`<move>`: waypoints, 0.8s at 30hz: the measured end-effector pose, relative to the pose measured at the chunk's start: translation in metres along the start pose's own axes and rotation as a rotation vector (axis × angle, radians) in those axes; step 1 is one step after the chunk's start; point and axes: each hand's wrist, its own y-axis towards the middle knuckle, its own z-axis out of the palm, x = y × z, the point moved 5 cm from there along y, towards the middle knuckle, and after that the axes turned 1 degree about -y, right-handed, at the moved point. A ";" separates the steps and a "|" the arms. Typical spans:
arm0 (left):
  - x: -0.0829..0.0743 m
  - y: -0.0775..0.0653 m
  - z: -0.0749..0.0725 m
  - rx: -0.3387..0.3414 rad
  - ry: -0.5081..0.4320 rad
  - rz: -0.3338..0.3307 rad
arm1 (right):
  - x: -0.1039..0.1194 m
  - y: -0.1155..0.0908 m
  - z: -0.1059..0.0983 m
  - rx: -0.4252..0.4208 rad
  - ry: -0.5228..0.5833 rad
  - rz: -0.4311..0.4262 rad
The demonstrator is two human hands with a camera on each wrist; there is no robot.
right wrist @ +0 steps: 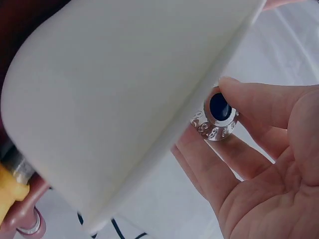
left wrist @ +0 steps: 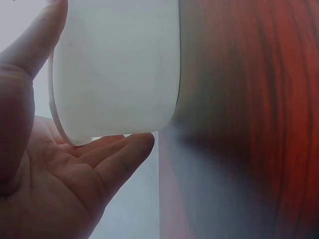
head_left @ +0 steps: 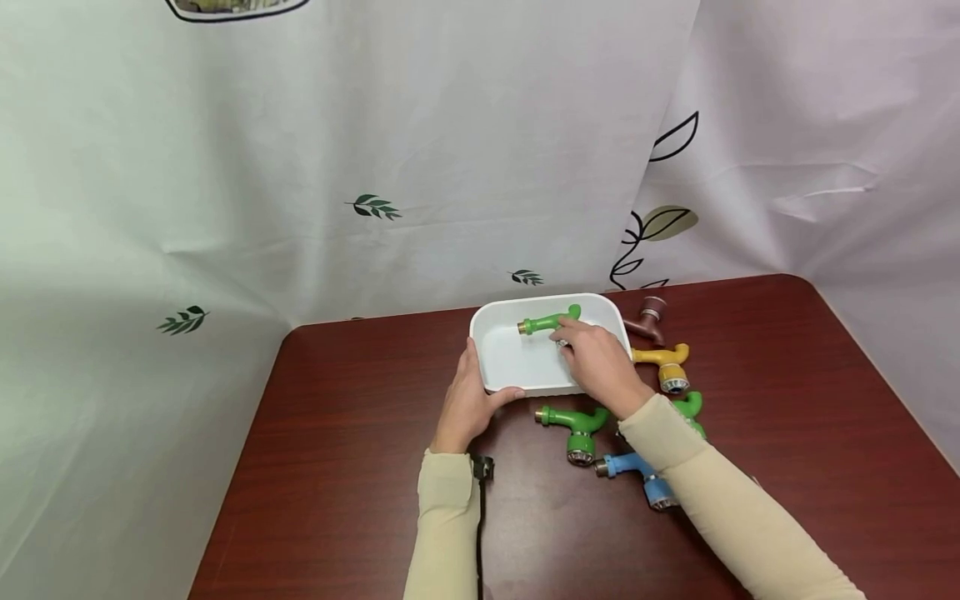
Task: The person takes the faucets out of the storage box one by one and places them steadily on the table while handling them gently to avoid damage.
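A white tray (head_left: pixel 517 367) stands near the back edge of the table. My left hand (head_left: pixel 467 404) holds its left front corner, thumb along the front rim and fingers against the left side. In the left wrist view the fingers of that hand (left wrist: pixel 65 179) lie against the outer tray wall (left wrist: pixel 119 64). Over the tray, my right hand (head_left: pixel 596 362) grips a green tap (head_left: pixel 543 323) by its handle end, the threaded end pointing left. The right wrist view shows the tap's chrome knob (right wrist: pixel 219 112) with a dark centre between thumb and fingers; the tray wall hides the rest.
On the brown table (head_left: pixel 345 442), right of and before the tray, lie a green tap (head_left: pixel 581 425), a blue tap (head_left: pixel 630 463), a yellow tap (head_left: pixel 660 357) and a maroon tap (head_left: pixel 649 321). Another green tap (head_left: pixel 692 407) is partly behind the right sleeve. A white curtain (head_left: pixel 450 150) hangs behind.
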 end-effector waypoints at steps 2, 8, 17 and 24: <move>0.000 0.000 0.000 0.000 0.000 0.003 | -0.002 -0.002 -0.004 -0.007 -0.001 0.007; -0.001 0.001 0.000 -0.003 0.003 -0.001 | -0.007 -0.009 -0.013 -0.037 -0.002 -0.014; 0.000 0.000 0.000 -0.003 0.001 -0.004 | -0.006 -0.013 -0.030 -0.059 -0.003 -0.014; 0.001 0.000 0.001 0.001 -0.004 -0.009 | -0.010 -0.016 -0.041 -0.065 0.003 0.012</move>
